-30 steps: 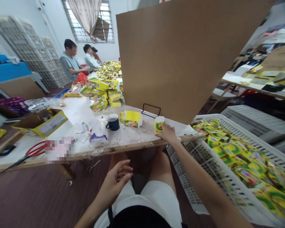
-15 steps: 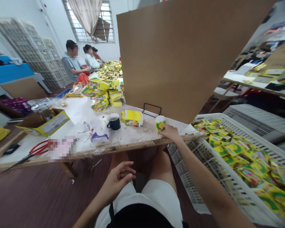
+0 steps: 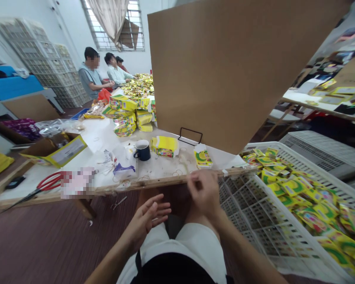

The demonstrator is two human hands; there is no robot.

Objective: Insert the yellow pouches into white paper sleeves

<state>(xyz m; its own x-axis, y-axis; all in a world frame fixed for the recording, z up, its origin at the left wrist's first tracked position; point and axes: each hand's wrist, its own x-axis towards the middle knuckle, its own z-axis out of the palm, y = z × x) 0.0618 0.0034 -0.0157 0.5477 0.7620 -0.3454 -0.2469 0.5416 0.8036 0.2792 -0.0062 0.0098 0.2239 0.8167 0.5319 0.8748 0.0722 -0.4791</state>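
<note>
My left hand (image 3: 149, 217) hovers above my lap, palm turned inward, fingers spread and holding nothing. At the table's front edge my right hand (image 3: 205, 193) has its fingers bent towards the thumb; motion smears them, and whether anything is between them cannot be made out. Just beyond it, a small yellow-and-green carton (image 3: 203, 157) with a white top flap lies on the white tabletop (image 3: 162, 169). Thin rubber bands (image 3: 177, 172) are scattered left of that carton. A larger yellow carton (image 3: 165, 146) lies farther left, beside a dark blue mug (image 3: 142, 150).
A big cardboard sheet (image 3: 225, 75) stands behind the cartons, near a black wire stand (image 3: 190, 136). At right, a white plastic crate (image 3: 272, 221) holds many yellow packets (image 3: 296, 187). Red-handled scissors (image 3: 51, 180) lie at left. Yellow cartons (image 3: 124, 114) are stacked farther back; co-workers (image 3: 93, 77) sit beyond.
My right hand has let go of the small carton and come back towards me, to the table edge. The carton stays on the table. My left hand has shifted slightly, its fingers more spread.
</note>
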